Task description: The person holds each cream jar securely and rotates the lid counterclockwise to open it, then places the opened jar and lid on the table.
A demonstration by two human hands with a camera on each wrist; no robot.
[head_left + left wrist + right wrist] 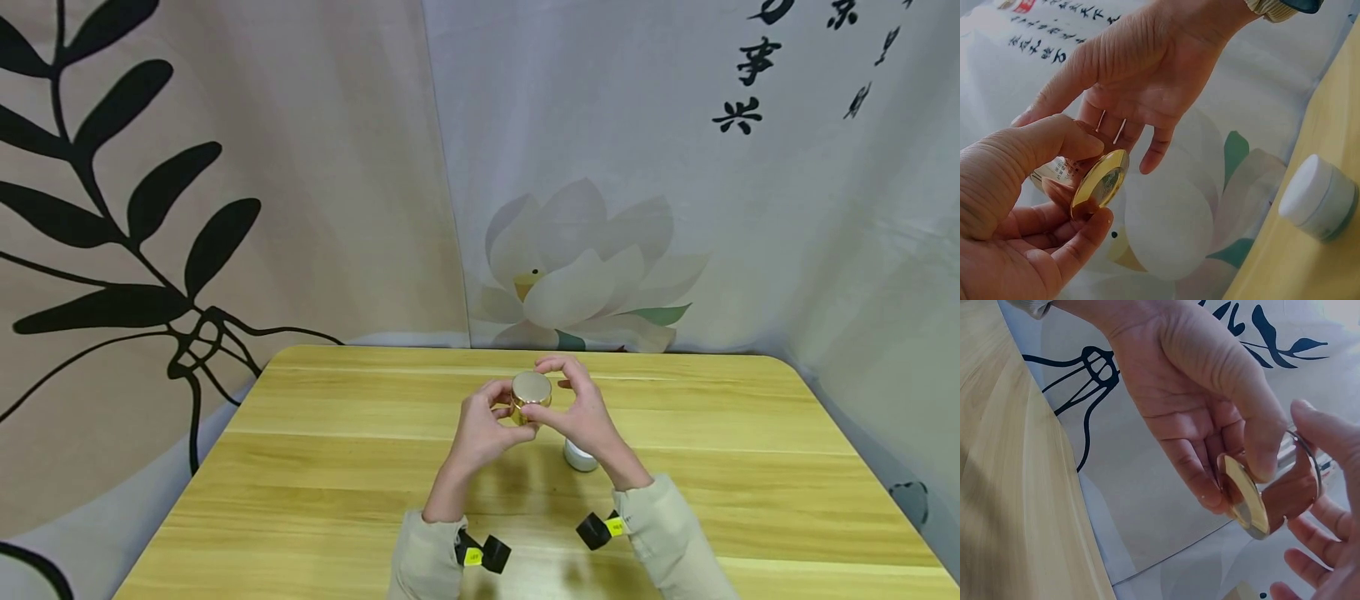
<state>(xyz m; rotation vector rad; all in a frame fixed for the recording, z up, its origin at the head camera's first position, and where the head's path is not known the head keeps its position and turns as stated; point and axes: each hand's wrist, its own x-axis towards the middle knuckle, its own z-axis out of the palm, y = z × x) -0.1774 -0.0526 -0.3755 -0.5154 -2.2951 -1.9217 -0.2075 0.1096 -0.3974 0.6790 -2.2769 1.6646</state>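
A small jar with a shiny gold body and a pale gold, round lid (532, 387) is held above the table, lid up. My left hand (487, 425) grips it, thumb in front and fingers on the far side. In the left wrist view, the gold underside (1100, 187) tilts into sight between those fingers. My right hand (581, 412) is spread around the lid from the right. Its thumb lies in front of the jar, while its other fingers extend loosely behind; whether they touch is unclear. A white jar (1316, 197) stands on the table, partly behind the right wrist in the head view.
The wooden table (337, 475) has its far edge against a printed cloth backdrop (360, 167). Black wrist cameras (496, 554) stick out from both beige sleeves.
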